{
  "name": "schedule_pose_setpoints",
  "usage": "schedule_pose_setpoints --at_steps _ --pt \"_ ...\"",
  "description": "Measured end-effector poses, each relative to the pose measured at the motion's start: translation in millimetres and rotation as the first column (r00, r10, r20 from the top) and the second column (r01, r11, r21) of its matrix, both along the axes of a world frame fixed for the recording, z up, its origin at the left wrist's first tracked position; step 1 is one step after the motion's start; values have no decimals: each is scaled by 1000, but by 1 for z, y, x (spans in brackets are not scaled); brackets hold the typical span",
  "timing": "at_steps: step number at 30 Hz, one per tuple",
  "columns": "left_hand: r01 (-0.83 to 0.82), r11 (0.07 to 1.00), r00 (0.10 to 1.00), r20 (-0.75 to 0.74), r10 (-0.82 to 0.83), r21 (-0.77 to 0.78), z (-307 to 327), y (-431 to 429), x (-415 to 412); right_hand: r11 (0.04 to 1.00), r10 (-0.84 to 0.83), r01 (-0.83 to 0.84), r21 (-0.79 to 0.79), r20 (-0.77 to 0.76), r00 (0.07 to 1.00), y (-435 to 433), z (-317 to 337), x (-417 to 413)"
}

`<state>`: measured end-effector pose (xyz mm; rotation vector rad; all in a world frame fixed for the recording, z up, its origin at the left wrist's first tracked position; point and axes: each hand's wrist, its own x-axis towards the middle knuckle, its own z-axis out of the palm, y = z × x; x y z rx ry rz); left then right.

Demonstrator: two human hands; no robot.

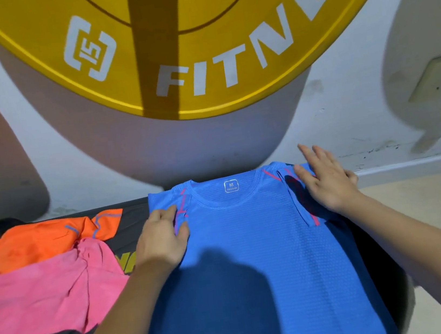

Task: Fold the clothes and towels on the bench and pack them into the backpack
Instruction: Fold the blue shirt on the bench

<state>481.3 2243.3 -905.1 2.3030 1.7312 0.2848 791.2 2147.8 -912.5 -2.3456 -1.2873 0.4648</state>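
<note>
At the surface's (131, 207) right end, the blue shirt (253, 247) lies flat, collar toward the wall; flat hands, left (164, 237) and right (326, 180), press its shoulders, sleeves folded inward.

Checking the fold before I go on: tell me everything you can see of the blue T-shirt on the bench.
The blue mesh-knit sports T-shirt lies flat, collar toward the wall, on the dark bench. Round neck with a white M label inside; pink stripes at both shoulders. The sleeve under the right hand is folded inward. The left hand rests flat on the other shoulder. A shadow covers its lower middle.
</note>
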Motion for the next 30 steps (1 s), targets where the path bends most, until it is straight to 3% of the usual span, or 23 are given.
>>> schedule_pose_setpoints --at_steps 3,6,10,12,13,16,17,18,20,22,25,28,30 --pt "-179 976 935 331 130 121 9 -43 -25 947 -241 292 133 -304 922 -27 19 0" --pt "-496 867 660 628 411 -45 15 -112 -58 740 -422 647 184 -622 659 -84 42 -20" --pt "-750 565 338 534 775 -345 2 -191 -103 501 -568 862 78 -721 396 -182 31 -72" --pt "-690 489 241 469 850 -534 -18 -213 -117 491 -591 871 -26 -744 311 -217 8 -98" --pt "-615 479 224 445 867 -626 -29 -218 -123 532 -590 841 -95 -755 287 -229 -4 -109" --pt "-371 566 336 462 821 -736 -55 -222 -135 732 -528 659 -172 -754 390 -253 -28 -130" --pt "-319 583 329 490 807 -747 -58 -222 -136 780 -506 599 -180 -744 435 -258 -29 -133" --pt "-271 593 324 509 798 -758 -56 -223 -135 805 -502 561 -193 -726 470 -262 -28 -134" --pt "-241 623 431 494 756 -744 -54 -220 -136 846 -488 479 -234 -701 520 -270 -28 -134" --pt "-267 646 628 380 679 -715 -56 -215 -140 890 -451 351 -293 -681 576 -274 -27 -133" --pt "-294 693 888 80 452 -658 -55 -214 -143 892 -424 207 -402 -583 693 -276 -32 -129" --pt "-257 772 966 -162 200 -581 -46 -228 -143 877 -388 136 -461 -513 766 -282 -37 -127" --pt "-277 743 961 -189 203 -610 -48 -236 -150 877 -410 159 -453 -532 741 -287 -35 -126"
